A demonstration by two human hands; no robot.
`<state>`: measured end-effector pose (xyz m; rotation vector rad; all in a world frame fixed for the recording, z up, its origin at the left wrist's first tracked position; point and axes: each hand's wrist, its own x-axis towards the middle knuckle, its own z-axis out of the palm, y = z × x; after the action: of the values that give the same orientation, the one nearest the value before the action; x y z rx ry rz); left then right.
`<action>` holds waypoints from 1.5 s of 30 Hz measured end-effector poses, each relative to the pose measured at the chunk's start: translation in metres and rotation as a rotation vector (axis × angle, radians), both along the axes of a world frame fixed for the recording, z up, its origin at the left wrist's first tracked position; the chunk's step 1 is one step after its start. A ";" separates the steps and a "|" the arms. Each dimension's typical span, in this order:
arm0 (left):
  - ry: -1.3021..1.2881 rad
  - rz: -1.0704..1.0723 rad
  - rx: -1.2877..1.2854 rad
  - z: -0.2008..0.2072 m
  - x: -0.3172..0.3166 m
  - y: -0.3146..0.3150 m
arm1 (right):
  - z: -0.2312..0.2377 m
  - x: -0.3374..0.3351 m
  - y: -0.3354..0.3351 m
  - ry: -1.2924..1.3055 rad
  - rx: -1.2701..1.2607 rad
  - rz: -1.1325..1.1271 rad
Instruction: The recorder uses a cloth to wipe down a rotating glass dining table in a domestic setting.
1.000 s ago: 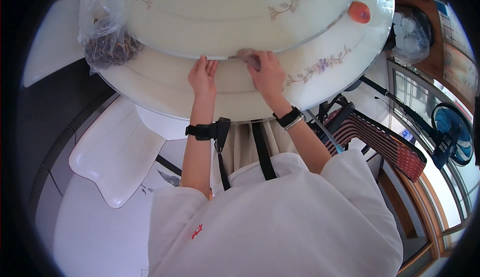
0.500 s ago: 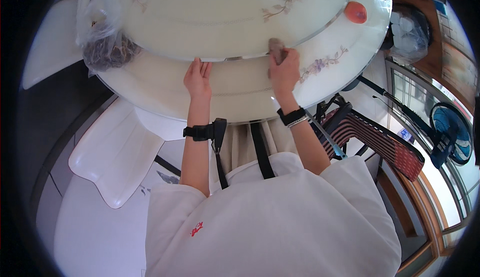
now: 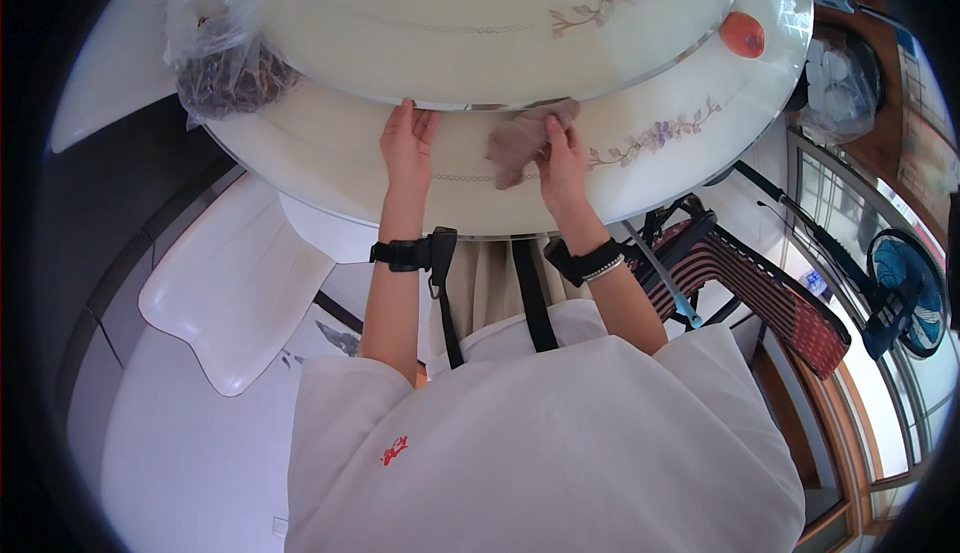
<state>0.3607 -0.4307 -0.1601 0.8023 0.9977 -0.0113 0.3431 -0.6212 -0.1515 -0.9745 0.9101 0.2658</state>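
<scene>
A cream glass turntable (image 3: 440,63) with a shiny rim and purple flower sprays sits on a larger round table (image 3: 350,158). At its near edge, my left hand (image 3: 408,153) grips the rim, fingers curled. To the right, my right hand (image 3: 563,168) holds a brownish-grey cloth (image 3: 517,143) pinched between thumb and fingers. The cloth hangs partly unfolded just below the turntable's rim, its upper end touching or close to the edge.
A clear plastic bag (image 3: 235,73) of dark contents rests on the table's left side. An orange-red round object (image 3: 742,34) lies at the right. Around the table are a white chair (image 3: 235,293), a striped folding chair (image 3: 750,283) and a blue fan (image 3: 905,288).
The cloth, bunched in my right hand before, now spreads out to the left and lower. My left hand stays at the rim. The whole view has shifted slightly.
</scene>
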 end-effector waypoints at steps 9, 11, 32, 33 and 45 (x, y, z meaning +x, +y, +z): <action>0.028 -0.013 -0.037 0.007 0.000 -0.020 | -0.005 0.027 0.030 0.037 -0.229 0.051; 0.037 -0.012 -0.007 0.007 0.001 -0.022 | -0.010 0.031 0.027 0.022 -0.370 0.069; 0.085 0.001 0.012 0.008 0.003 -0.022 | -0.009 0.065 -0.101 0.048 -0.273 0.115; 0.089 0.000 0.022 0.009 0.004 -0.023 | -0.009 0.062 -0.097 0.042 -0.249 0.073; 0.124 0.025 0.045 0.012 0.006 -0.035 | -0.017 0.030 -0.007 0.080 -0.209 0.281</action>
<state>0.3665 -0.4656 -0.1484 0.8385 1.1288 -0.0175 0.3732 -0.6278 -0.1689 -1.2952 0.8844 0.4568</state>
